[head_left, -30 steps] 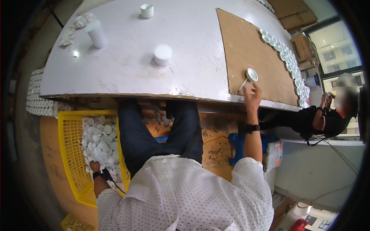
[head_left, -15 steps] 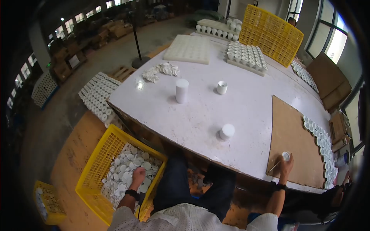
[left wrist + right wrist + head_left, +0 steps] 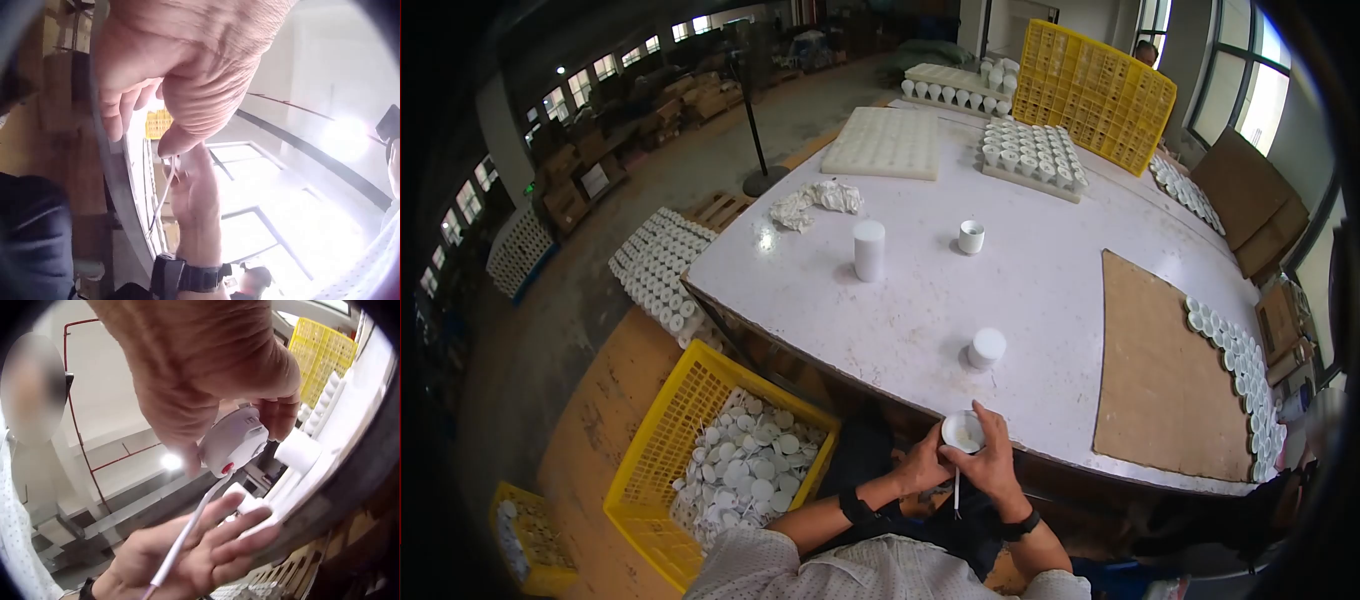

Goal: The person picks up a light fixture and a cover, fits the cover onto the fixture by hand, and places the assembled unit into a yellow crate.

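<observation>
My right hand [image 3: 992,462] holds a small white round plastic housing [image 3: 963,432] by its rim, between thumb and fingers, over the table's front edge. Its hollow side faces up in the head view. From its underside, beside a red spot [image 3: 228,467], a white cable [image 3: 187,528] hangs down. My left hand [image 3: 922,466] is close to the housing's left side. In the right wrist view the left hand [image 3: 194,550] has its fingers extended beneath the housing. The left thumb [image 3: 178,140] overlaps the cable's top in the left wrist view.
A yellow basket [image 3: 635,455] of white discs [image 3: 745,470] stands at the lower left. On the table are white cylinders [image 3: 987,347] [image 3: 869,250], a cup [image 3: 971,236], crumpled material [image 3: 815,202] and a cardboard sheet [image 3: 1160,380] bordered by white round pieces [image 3: 1245,370].
My right hand has lifted the housing off the cardboard and brought it left to my front. My left hand has left the basket's discs and come up beside it.
</observation>
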